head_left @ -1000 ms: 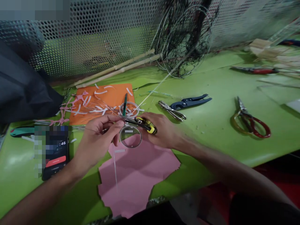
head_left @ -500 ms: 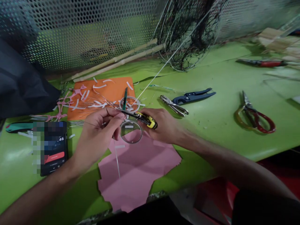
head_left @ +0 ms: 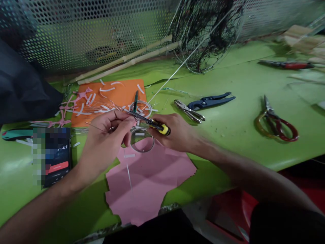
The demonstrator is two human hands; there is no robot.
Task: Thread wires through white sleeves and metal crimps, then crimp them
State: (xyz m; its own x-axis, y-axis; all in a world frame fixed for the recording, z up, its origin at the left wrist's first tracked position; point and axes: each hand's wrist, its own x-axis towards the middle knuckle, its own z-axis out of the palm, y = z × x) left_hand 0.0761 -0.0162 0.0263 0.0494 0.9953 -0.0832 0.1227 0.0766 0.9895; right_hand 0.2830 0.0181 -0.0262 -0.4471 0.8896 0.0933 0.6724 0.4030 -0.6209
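Note:
My left hand is pinched on a thin wire whose round loop hangs just over a pink sheet. My right hand is closed round small pliers with yellow-and-black handles, whose jaws meet the wire right at my left fingertips. A long strand of wire runs from there up to a tangled coil of wire at the back. A second wire ring lies on an orange sheet behind my hands.
On the green table lie blue-handled pliers, red-and-yellow scissors and another red-handled tool. A phone sits at the left, near a teal-handled tool. Bamboo sticks rest against a perforated metal screen.
Both hands stay joined at the wire, with the pliers' jaws now closer to my left fingertips. The camera has tipped slightly, and the phone's timer went from :46 to :47.

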